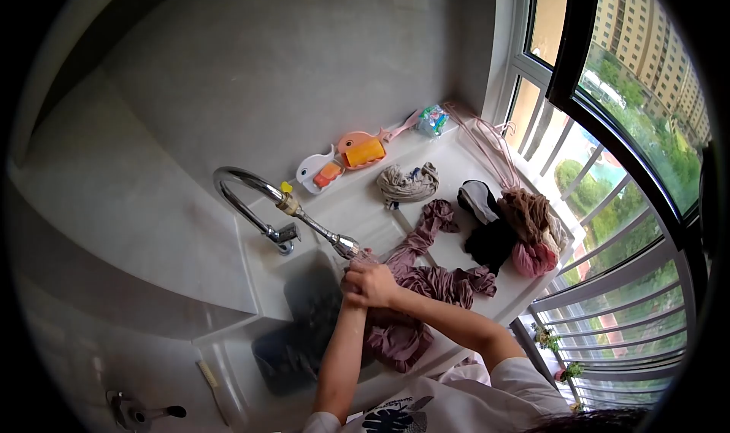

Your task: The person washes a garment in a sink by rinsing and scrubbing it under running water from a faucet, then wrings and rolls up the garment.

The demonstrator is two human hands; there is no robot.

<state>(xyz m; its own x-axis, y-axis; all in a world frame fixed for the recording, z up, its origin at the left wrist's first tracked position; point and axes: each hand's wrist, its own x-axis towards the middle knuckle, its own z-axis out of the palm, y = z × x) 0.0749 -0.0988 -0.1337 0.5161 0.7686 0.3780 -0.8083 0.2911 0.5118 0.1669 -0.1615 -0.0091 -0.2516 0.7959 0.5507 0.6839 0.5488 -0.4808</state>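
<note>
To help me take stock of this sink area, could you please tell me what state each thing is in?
Curved chrome faucet: angled down to the hands; flow unclear.
Bare hands: held together.
Long mauve fabric: twisted, wrinkled.
Beige cloth: bunched up.
Black-and-grey cloth: crumpled.
Brown fabric: crumpled.
Pink wire hangers: bundled together.
Rectangular orange bar: resting in pink fish-shaped dish.
White sink: dark contents, unclear.

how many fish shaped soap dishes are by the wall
2. The white dish sits against the wall nearer the faucet; the pink-orange dish is right beside it, farther from the faucet. Neither is hidden.
</note>
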